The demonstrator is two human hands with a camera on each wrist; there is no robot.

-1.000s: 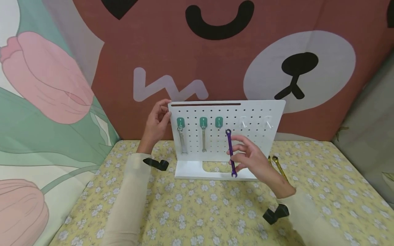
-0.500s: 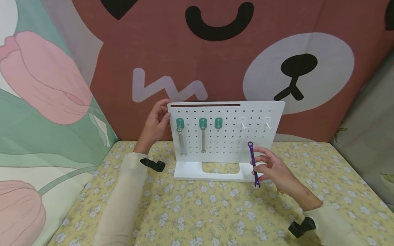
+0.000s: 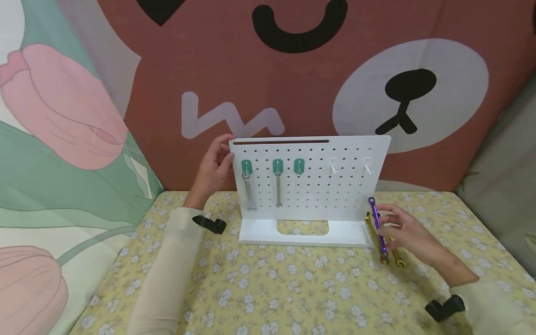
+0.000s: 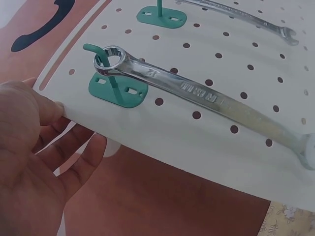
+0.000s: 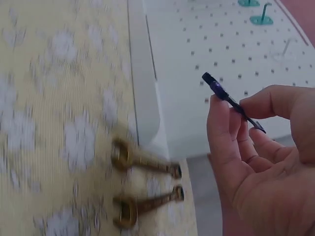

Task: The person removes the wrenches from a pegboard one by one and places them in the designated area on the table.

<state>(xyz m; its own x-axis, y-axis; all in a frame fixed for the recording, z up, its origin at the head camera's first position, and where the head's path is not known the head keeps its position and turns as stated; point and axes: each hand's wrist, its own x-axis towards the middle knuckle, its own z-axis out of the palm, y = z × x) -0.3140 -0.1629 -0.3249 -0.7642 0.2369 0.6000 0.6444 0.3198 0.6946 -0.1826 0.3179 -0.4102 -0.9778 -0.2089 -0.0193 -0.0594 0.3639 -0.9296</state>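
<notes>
- Left hand (image 3: 214, 165) pinches the white pegboard (image 3: 326, 191) near its upper left corner, thumb in front and fingers behind the left edge, presumably to steady it.
- Right hand (image 3: 404, 230) grasps the purple combination wrench (image 3: 378, 225) between thumb and fingertips at mid-shank, ring end up, by the pegboard's lower right corner; that grip seems to leave both ends free.
- Two gold combination wrenches (image 5: 150, 163) lie below it on the worktop (image 3: 293, 284), probably for easy reach.
- Two silver combination wrenches (image 3: 278, 190) hang from green hooks (image 3: 278, 165), their ring ends suiting the pegs.
</notes>
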